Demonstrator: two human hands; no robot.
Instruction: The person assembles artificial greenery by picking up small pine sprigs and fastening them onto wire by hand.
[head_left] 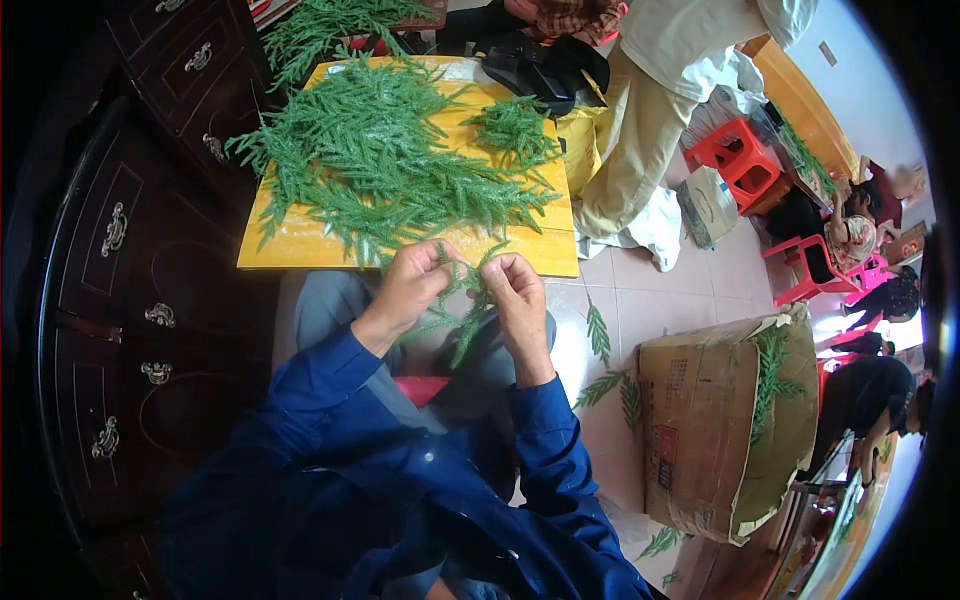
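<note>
Above my lap, just off the near edge of the yellow table point(410, 258), both hands pinch one green artificial sprig point(468, 325). My left hand point(412, 290) has thumb and fingers closed on its left side. Close by on the right, my right hand point(518, 300) grips its upper stem between thumb and forefinger. Leafy ends of the sprig hang down between the two hands. Beyond them, a large heap of green sprigs point(370, 140) covers much of the table, with a smaller pile point(515, 130) at its far right.
Dark wooden drawers point(150, 240) stand at the left. A cardboard box point(700, 425) with greenery is on the floor at the right, near loose sprigs point(598, 332). A person in light trousers point(640, 140) stands beyond the table's right side. Red stools point(735, 165) and other people are farther right.
</note>
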